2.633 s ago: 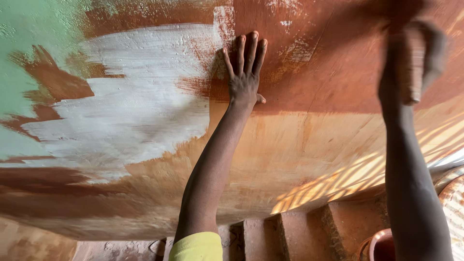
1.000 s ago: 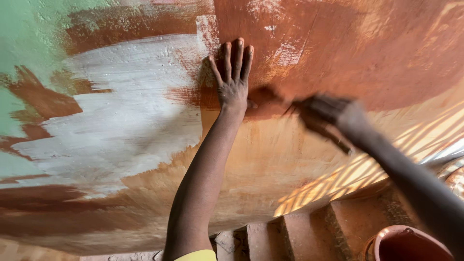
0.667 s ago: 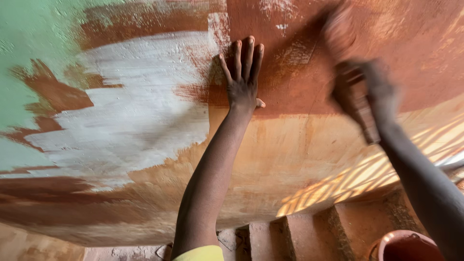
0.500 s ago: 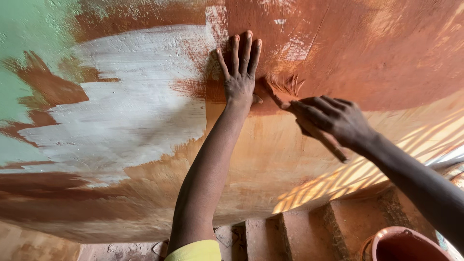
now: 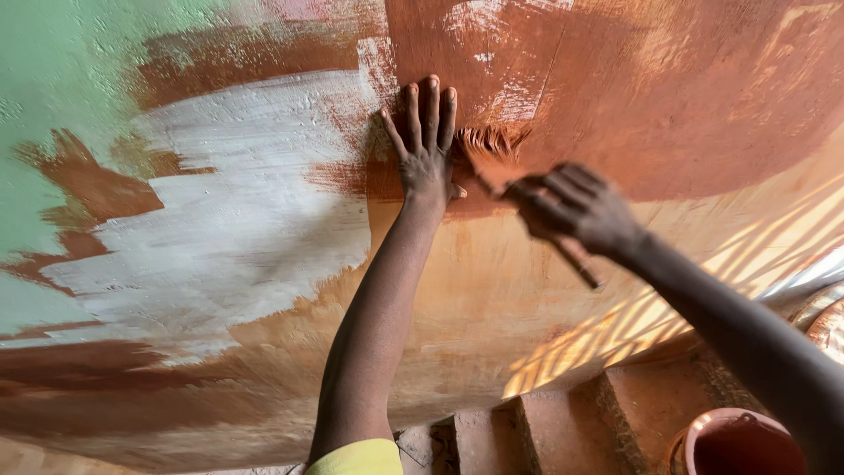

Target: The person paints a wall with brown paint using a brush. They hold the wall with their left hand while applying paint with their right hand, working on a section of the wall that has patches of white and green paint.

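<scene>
Right hand (image 5: 576, 209) presses paintbrush (image 5: 497, 151) beside left hand (image 5: 427, 149) on wall (image 5: 220, 220)

Left hand (image 5: 428, 149) pressed flat against the rough plastered wall (image 5: 545, 290), fingers spread and pointing up, palm on fresh red-brown paint. Yellow sleeve edge (image 5: 356, 457) shows at the bottom of that arm.

Right hand (image 5: 576, 209) closed round the thin handle of a paint-soaked bristle brush (image 5: 492, 145); bristles splayed against the wall just beside the left hand's fingers. Hand and handle slightly blurred.

Wall: wet red-brown coat (image 5: 668, 97) across the upper right, broad white undercoat patch (image 5: 237, 220) left of the flat hand, pale green area (image 5: 61, 79) at upper left.

Round reddish paint bucket (image 5: 734, 440) at lower right, near brick-coloured steps (image 5: 571, 422)
</scene>
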